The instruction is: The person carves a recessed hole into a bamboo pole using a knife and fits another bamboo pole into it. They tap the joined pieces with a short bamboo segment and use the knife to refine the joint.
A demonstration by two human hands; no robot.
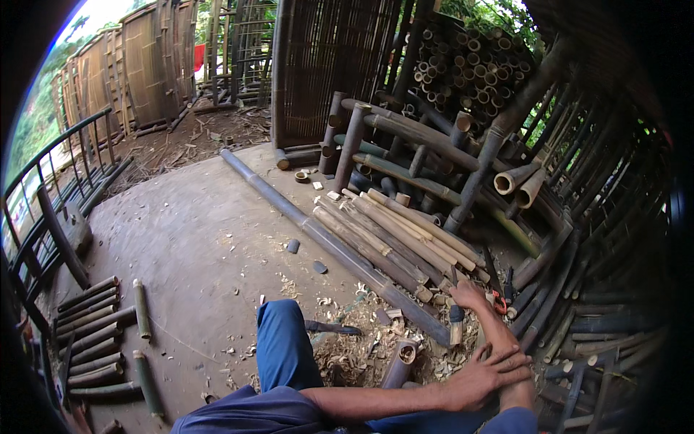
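My left hand lies across my right forearm with its fingers stretched out. Beyond it, my right hand reaches down at the near end of the split bamboo pile, its fingers bent. A thin dark upright piece shows at those fingertips; I cannot make out what it is. Just below that hand stands a short tool with a pale wooden end and a dark top. Orange-handled cutters lie to its right. One long dark bamboo pole runs diagonally over the ground, ending near my hands.
Cut bamboo lengths lie beside a bamboo rack. Wood shavings cover the ground around a short upright bamboo piece near my legs. Shorter bamboo pieces lie at left. Stacked bamboo stands at the back.
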